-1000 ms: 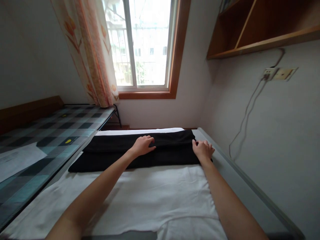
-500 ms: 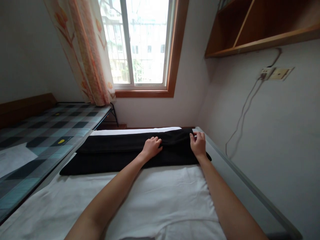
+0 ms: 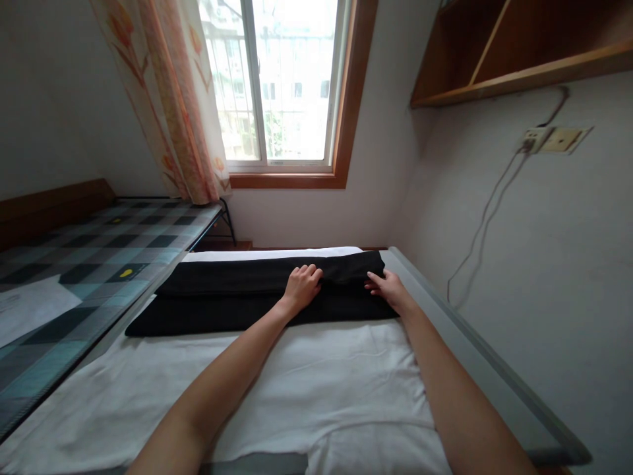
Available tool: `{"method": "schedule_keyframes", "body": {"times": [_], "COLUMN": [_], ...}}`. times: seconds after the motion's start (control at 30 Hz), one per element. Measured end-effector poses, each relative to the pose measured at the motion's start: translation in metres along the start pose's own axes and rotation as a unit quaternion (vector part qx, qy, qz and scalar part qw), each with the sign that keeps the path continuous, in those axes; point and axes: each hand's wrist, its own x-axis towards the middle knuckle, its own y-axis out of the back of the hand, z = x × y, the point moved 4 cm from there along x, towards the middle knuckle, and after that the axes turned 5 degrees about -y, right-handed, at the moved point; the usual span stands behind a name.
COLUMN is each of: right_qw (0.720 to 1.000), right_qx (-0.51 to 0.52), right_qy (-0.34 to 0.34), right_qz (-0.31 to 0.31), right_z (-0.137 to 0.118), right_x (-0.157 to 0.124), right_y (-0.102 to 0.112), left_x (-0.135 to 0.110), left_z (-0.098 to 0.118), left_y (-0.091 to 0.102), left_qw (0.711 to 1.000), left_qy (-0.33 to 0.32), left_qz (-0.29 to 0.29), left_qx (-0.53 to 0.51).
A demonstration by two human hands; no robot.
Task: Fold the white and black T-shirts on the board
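A long black garment (image 3: 208, 315), laid in two overlapping bands, stretches across a white T-shirt (image 3: 297, 389) spread on the bed. Its exact kind is hard to make out. My left hand (image 3: 302, 289) is closed at the middle of the black cloth, its curled fingers pinching the edge of the upper band. At the garment's right end, my right hand (image 3: 388, 290) has its fingers stretched out and a little apart, touching the cloth near the fold. Part of that end is hidden behind this hand.
The bed's grey raised side (image 3: 475, 336) runs along the right wall. To the left stands another bed with a checked mattress (image 3: 99, 264) and a paper (image 3: 34, 307) on it. A curtain (image 3: 173, 99), a window (image 3: 291, 86), a wooden shelf (image 3: 524, 72) and a plugged socket (image 3: 537, 140) lie beyond.
My right hand has come slightly nearer and its fingers have straightened. The garment's lower right corner no longer sticks out beyond my right wrist. My left hand keeps its place on the cloth.
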Motion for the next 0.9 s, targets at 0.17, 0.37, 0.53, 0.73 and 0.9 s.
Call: {"method": "schedule_keyframes", "body": {"times": [0.17, 0.37, 0.53, 0.73, 0.9], "right_qw": [0.984, 0.985, 0.986, 0.954, 0.905], "right_qx": [0.133, 0.153, 0.142, -0.127, -0.279], "right_qy": [0.113, 0.069, 0.082, 0.218, 0.227], "right_qz": [0.030, 0.029, 0.029, 0.161, 0.225], "right_z": [-0.002, 0.011, 0.014, -0.001, -0.002], "right_x": [0.004, 0.017, 0.019, 0.010, 0.008], "right_y": [0.002, 0.008, 0.010, 0.013, 0.022], "left_x": [0.002, 0.000, 0.000, -0.001, -0.003], "left_z": [-0.004, 0.003, 0.005, 0.003, 0.003], "left_y": [0.007, -0.002, -0.001, -0.001, -0.006], "left_qw": [0.999, 0.995, 0.995, 0.996, 0.992], "left_qy": [-0.010, -0.099, -0.092, -0.082, -0.102], "left_qz": [0.042, -0.021, -0.029, -0.027, -0.030], "left_qx": [0.028, 0.012, 0.007, 0.001, -0.061]}}
